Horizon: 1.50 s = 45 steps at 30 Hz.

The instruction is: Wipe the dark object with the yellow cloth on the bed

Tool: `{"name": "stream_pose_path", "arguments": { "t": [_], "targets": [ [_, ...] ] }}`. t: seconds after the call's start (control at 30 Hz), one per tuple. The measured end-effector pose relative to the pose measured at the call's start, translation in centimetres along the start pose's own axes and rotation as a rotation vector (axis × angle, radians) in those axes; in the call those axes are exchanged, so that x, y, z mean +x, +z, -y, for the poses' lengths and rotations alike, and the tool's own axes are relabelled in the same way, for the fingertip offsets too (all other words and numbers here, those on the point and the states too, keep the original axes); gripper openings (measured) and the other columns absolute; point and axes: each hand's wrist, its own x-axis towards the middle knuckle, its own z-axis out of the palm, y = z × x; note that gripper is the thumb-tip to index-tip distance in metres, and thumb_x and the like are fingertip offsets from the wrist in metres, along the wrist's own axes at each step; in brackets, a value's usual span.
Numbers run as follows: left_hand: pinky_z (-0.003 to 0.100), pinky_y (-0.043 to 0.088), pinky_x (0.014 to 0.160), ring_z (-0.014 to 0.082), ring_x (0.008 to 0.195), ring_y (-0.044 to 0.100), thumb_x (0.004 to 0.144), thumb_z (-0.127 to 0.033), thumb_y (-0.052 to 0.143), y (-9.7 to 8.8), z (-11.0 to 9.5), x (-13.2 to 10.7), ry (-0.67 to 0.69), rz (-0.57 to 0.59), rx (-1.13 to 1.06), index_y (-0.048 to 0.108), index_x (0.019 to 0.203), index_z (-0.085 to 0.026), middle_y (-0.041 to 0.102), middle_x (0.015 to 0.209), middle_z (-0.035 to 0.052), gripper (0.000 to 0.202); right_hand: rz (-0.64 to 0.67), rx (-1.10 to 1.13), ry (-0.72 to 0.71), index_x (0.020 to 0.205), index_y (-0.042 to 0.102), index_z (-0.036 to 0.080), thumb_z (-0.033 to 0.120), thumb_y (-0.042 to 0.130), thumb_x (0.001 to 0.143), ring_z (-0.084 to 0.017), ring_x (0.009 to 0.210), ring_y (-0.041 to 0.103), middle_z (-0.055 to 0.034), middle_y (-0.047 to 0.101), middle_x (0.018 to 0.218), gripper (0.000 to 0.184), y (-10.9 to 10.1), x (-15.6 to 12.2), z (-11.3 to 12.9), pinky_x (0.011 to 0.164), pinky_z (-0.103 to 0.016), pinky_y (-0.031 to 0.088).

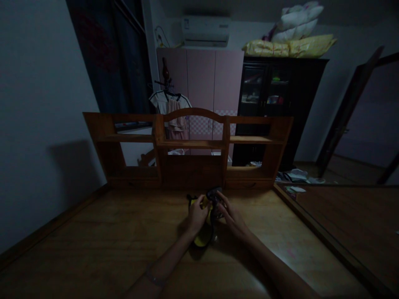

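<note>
- Sitting on the wooden desk (93,245), just in front of the middle of the shelf unit, is a yellow-and-black object (204,238). Both hands are on it. The room is too dim to say what it is.
- The left hand (197,214) is curled over the yellow part, fingers closed around it from the left side. A thin band (153,277) circles that wrist.
- The right hand (231,215) comes in from the right, its fingers bent onto the black upper part. In this light I cannot tell whether it grips or only touches.
- The two hands are close together, with the object between them, and both forearms lie low over the desk.
- Just behind the object stands a wooden desk hutch (190,143) with an arched centre and open shelves on either side.
- Beyond the hutch, clothes (174,112) hang in front of a pink wardrobe (215,79), and an air conditioner (205,31) is on the wall above it.
- To the right is a dark glass-fronted cabinet (274,91) with yellow bundles (289,46) and white bedding (299,18) piled on top.
- Papers (297,176) lie on the floor near the cabinet's foot, and a dark door (349,112) stands open at the far right.
</note>
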Motion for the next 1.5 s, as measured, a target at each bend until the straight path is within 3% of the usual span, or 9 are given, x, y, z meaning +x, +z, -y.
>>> {"name": "stream_pose_path", "arguments": {
  "t": [0.13,0.47,0.73,0.9,1.07,1.27,1.5],
  "targets": [
    [0.027,0.048,0.073,0.0185,0.084,0.064,0.078,-0.039,0.057,-0.1,0.3,0.0,-0.008,-0.048,0.017,0.061,0.102,-0.018,0.069,0.094,0.0056,0.031,0.052,0.003,0.011,0.144,0.012,0.028,0.037,0.045,0.092,-0.018,0.091,0.061,-0.006,0.055,0.119,0.063,0.3,-0.2,0.1,0.076,-0.032,0.053],
    [0.026,0.047,0.076,0.0174,0.084,0.063,0.08,-0.036,0.056,0.1,-0.7,-0.2,0.108,-0.018,0.067,0.062,0.097,-0.019,0.069,0.092,0.0042,0.025,0.014,-0.136,-0.025,0.143,0.016,0.025,0.034,0.042,0.092,-0.018,0.08,0.062,-0.0048,0.061,0.097,0.057,-0.2,-0.5,-0.2,0.072,-0.032,0.054],
    [0.028,0.045,0.083,0.0185,0.092,0.061,0.08,-0.029,0.057,-0.2,-0.9,-0.3,0.189,0.025,0.105,0.061,0.104,-0.021,0.067,0.1,0.0047,0.026,-0.021,-0.192,-0.08,0.139,0.025,0.024,0.032,0.041,0.092,-0.022,0.089,0.06,-0.0074,0.059,0.109,0.05,-0.4,-0.4,-0.3,0.08,-0.036,0.05],
    [0.031,0.044,0.089,0.0196,0.1,0.059,0.082,-0.026,0.055,-0.2,-0.7,-0.4,0.232,0.064,0.127,0.06,0.108,-0.021,0.064,0.107,0.0064,0.027,-0.011,-0.23,-0.086,0.138,0.028,0.025,0.033,0.041,0.092,-0.019,0.078,0.06,-0.0043,0.061,0.1,0.048,-0.5,-0.5,-0.4,0.074,-0.032,0.049],
    [0.031,0.044,0.09,0.019,0.101,0.058,0.082,-0.025,0.054,-0.3,-0.8,-0.3,0.243,0.085,0.12,0.059,0.109,-0.021,0.064,0.108,0.006,0.028,-0.009,-0.213,-0.088,0.137,0.028,0.024,0.032,0.041,0.093,-0.018,0.078,0.06,-0.0041,0.061,0.1,0.046,-0.5,-0.5,-0.4,0.071,-0.029,0.048],
    [0.032,0.045,0.089,0.0195,0.101,0.059,0.081,-0.023,0.055,-0.3,-1.0,-0.4,0.241,0.076,0.143,0.06,0.108,-0.021,0.065,0.107,0.0061,0.027,-0.014,-0.201,-0.089,0.135,0.03,0.024,0.032,0.041,0.093,-0.019,0.085,0.06,-0.0048,0.06,0.104,0.045,-0.4,-0.5,-0.4,0.078,-0.031,0.046],
    [0.031,0.046,0.088,0.0191,0.099,0.059,0.082,-0.025,0.054,-0.3,-1.1,-0.5,0.241,0.065,0.146,0.06,0.107,-0.022,0.065,0.106,0.0056,0.026,-0.019,-0.169,-0.088,0.135,0.031,0.023,0.033,0.037,0.094,-0.018,0.079,0.059,-0.0043,0.06,0.099,0.042,-0.3,-0.5,-0.4,0.074,-0.03,0.047]
  ]
}}
